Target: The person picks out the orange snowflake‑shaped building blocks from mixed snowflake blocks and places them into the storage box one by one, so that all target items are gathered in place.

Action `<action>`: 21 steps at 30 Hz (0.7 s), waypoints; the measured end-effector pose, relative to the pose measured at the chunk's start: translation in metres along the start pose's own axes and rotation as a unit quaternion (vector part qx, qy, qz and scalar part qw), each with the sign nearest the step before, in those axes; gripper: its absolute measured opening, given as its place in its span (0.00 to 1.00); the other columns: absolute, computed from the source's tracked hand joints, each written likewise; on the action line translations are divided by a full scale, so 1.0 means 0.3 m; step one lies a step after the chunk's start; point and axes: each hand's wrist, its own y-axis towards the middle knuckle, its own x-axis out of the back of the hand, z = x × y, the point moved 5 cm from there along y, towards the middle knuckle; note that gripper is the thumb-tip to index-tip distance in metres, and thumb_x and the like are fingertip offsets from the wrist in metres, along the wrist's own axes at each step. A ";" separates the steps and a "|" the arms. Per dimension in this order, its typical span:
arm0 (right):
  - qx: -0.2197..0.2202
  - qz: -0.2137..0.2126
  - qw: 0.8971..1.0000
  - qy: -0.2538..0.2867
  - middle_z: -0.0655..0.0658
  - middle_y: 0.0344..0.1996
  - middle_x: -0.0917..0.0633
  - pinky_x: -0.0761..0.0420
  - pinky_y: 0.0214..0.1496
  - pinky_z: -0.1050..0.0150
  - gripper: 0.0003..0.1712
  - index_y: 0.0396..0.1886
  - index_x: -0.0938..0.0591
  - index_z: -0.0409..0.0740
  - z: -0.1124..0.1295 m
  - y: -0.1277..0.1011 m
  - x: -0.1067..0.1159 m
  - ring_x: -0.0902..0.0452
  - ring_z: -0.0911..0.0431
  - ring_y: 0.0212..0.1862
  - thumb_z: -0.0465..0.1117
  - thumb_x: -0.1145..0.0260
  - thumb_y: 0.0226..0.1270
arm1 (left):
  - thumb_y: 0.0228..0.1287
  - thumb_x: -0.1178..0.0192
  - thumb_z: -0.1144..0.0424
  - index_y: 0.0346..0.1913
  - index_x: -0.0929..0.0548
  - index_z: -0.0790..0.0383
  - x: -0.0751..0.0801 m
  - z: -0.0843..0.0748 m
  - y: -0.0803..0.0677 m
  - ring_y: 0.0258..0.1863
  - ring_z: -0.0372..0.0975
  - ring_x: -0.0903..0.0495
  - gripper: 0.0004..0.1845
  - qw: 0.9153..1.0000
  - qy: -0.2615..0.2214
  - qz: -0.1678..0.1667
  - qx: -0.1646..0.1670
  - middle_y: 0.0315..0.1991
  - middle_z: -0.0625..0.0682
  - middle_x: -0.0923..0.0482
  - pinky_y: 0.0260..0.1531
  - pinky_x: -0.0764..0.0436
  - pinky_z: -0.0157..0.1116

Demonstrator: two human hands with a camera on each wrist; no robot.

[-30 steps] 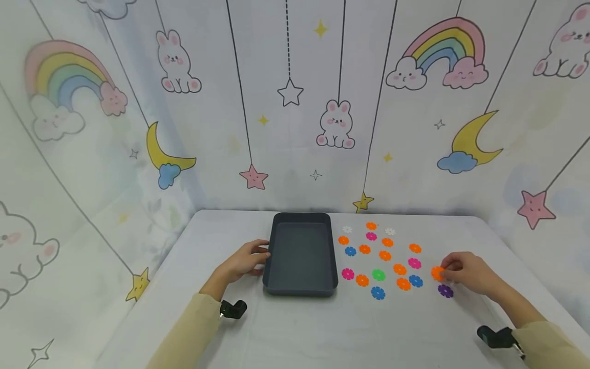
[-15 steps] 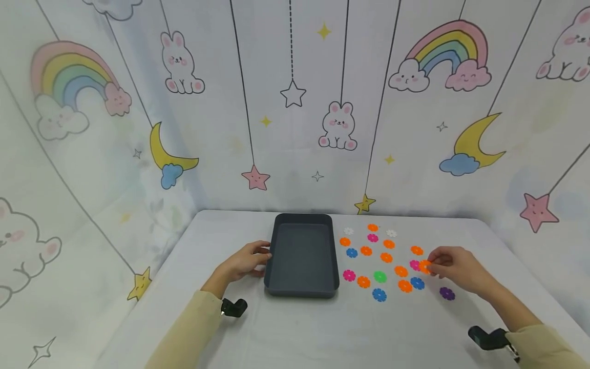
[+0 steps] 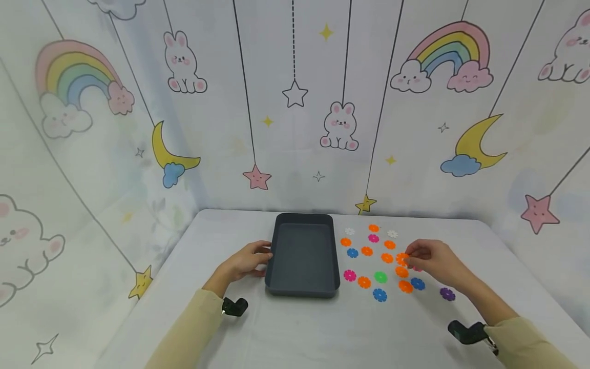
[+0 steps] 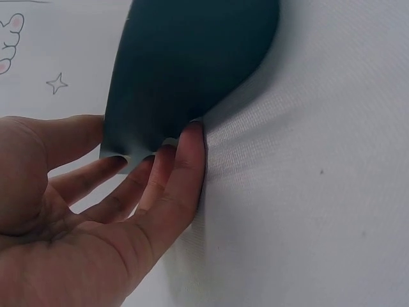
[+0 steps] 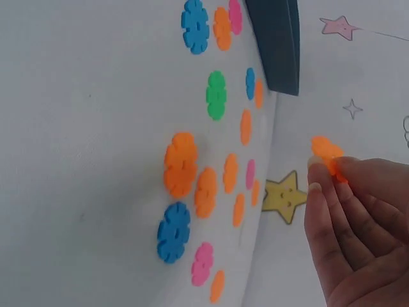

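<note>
A white cloth-covered table (image 3: 295,328) is seen, hemmed in by fabric walls (image 3: 295,102) printed with rainbows, bunnies, moons and stars. A dark, smooth, rectangular tray (image 3: 301,256) is touched along its left wall by the left hand (image 3: 244,261), fingers straight. An orange notched disc (image 5: 327,152) is pinched at the fingertips of the right hand (image 3: 433,259), raised above the flat plastic discs (image 3: 380,277) scattered right of the tray.
</note>
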 end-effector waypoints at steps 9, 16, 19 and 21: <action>0.016 0.012 0.999 0.042 0.44 0.38 0.13 0.12 0.43 0.66 0.13 0.49 0.18 0.34 0.074 0.039 -0.069 0.13 0.48 0.41 0.37 0.30 0.70 | 0.79 0.46 0.66 0.77 0.37 0.67 0.000 0.007 0.000 0.63 0.54 0.23 0.28 1.000 0.000 0.005 0.000 0.70 0.65 0.32 0.48 0.13 0.48; 0.027 0.028 0.996 0.078 0.42 0.38 0.12 0.13 0.44 0.66 0.12 0.49 0.19 0.33 0.129 0.064 -0.115 0.14 0.41 0.41 0.36 0.32 0.72 | 0.79 0.46 0.66 0.77 0.38 0.67 0.003 0.013 0.002 0.63 0.54 0.24 0.29 1.000 -0.005 0.009 0.003 0.71 0.65 0.33 0.49 0.14 0.48; 0.035 0.032 0.996 0.082 0.42 0.38 0.12 0.13 0.44 0.66 0.13 0.50 0.19 0.32 0.147 0.074 -0.131 0.14 0.41 0.41 0.35 0.31 0.71 | 0.79 0.47 0.66 0.77 0.38 0.67 0.002 0.007 -0.001 0.63 0.54 0.24 0.29 1.000 -0.005 0.009 0.003 0.71 0.64 0.33 0.49 0.14 0.48; 0.040 0.034 0.995 0.085 0.42 0.37 0.12 0.12 0.45 0.65 0.12 0.49 0.19 0.31 0.159 0.081 -0.144 0.13 0.41 0.41 0.35 0.31 0.71 | 0.79 0.47 0.66 0.77 0.38 0.67 0.002 0.003 -0.001 0.63 0.54 0.24 0.28 1.000 -0.005 0.009 0.004 0.71 0.64 0.33 0.49 0.14 0.48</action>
